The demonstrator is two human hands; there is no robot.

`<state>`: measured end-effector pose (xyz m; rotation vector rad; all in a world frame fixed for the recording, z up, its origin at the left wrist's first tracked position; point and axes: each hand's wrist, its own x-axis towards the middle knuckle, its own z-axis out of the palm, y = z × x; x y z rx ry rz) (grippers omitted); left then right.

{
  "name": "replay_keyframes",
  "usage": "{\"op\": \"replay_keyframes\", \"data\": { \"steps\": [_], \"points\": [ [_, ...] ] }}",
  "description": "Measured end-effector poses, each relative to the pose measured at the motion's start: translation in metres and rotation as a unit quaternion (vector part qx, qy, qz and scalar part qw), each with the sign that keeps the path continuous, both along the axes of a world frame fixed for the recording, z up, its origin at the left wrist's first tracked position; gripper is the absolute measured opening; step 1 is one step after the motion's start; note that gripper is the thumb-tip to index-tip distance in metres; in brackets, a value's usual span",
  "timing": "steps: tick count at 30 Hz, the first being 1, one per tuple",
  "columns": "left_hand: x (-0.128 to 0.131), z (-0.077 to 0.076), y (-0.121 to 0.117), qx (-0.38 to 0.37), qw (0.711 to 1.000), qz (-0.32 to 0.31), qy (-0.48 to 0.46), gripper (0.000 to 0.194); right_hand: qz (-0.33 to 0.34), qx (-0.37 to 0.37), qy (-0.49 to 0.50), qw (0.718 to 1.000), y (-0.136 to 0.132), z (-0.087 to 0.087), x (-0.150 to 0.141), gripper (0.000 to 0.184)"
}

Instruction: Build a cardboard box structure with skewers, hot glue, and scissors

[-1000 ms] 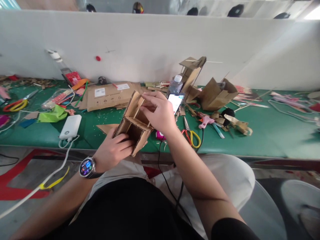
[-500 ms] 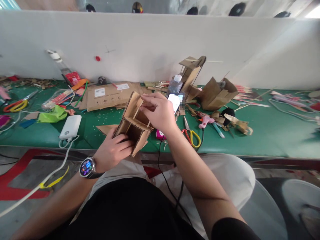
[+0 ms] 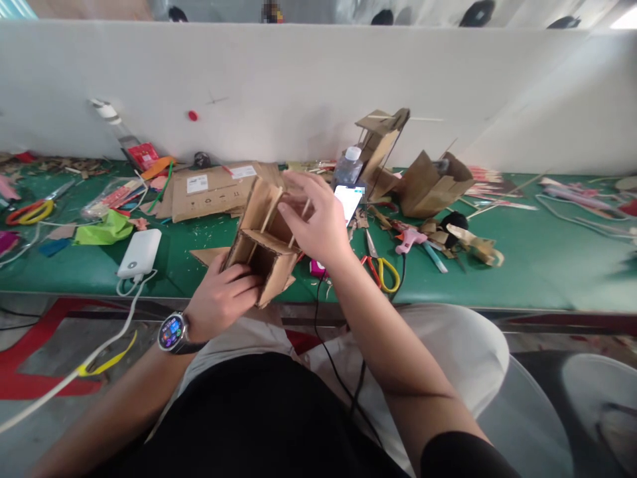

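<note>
My left hand [image 3: 226, 292] is closed round the lower left side of a small cardboard box model [image 3: 271, 244], its fingers reaching into the lower opening. The model is tilted, with a cardboard divider across its middle. Thin wooden sticks [image 3: 271, 209] run through its frame. My right hand [image 3: 318, 216] is at the model's upper right, thumb and fingers apart; a stick shows between them. The far fingertips are slightly blurred, and the hand hides part of the model's upper right. A pointed cardboard flap [image 3: 208, 256] sticks out at the left, beyond my left hand.
Behind my right hand are a phone [image 3: 349, 201] and a bottle [image 3: 350, 166]. Scissors [image 3: 383, 269] and a pink glue gun [image 3: 411, 240] lie to the right. A white power bank [image 3: 141, 253] is at the left. Flat cardboard [image 3: 213, 192] and another cardboard model [image 3: 381, 146] are farther back.
My right hand's fingers have spread from their pinch at the stick near the model's top. The model has shifted slightly left and up, with my left hand still holding it.
</note>
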<state>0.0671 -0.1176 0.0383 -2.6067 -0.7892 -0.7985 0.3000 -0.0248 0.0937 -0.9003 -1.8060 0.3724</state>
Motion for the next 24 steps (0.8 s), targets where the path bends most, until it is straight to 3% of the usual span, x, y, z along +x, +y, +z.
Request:
{"op": "replay_keyframes", "data": {
  "steps": [3, 5, 12, 15, 20, 24],
  "points": [
    [-0.005, -0.003, 0.007, 0.024, 0.996, 0.036, -0.074, 0.006, -0.039, 0.070, -0.013, 0.997, -0.005, 0.003, 0.003, 0.052],
    [-0.010, -0.005, 0.011, 0.048, 0.984, 0.068, -0.160, 0.011, -0.065, 0.103, -0.012, 0.993, -0.008, 0.004, 0.004, 0.052],
    [-0.021, -0.001, 0.014, 0.035, 0.872, 0.226, -0.433, 0.029, -0.054, 0.098, 0.015, 0.994, -0.006, -0.005, -0.009, 0.030],
    [-0.021, 0.006, 0.015, 0.025, 0.849, 0.231, -0.475, 0.028, -0.039, 0.096, -0.002, 0.995, -0.009, -0.007, -0.015, 0.029],
    [-0.022, 0.008, 0.018, 0.003, 0.836, 0.220, -0.502, 0.027, -0.117, 0.142, -0.007, 0.983, -0.018, -0.007, -0.018, 0.043],
    [-0.017, 0.005, 0.016, -0.014, 0.841, 0.190, -0.507, 0.023, -0.138, 0.151, 0.006, 0.979, -0.021, -0.016, -0.025, 0.033]
  ]
}}
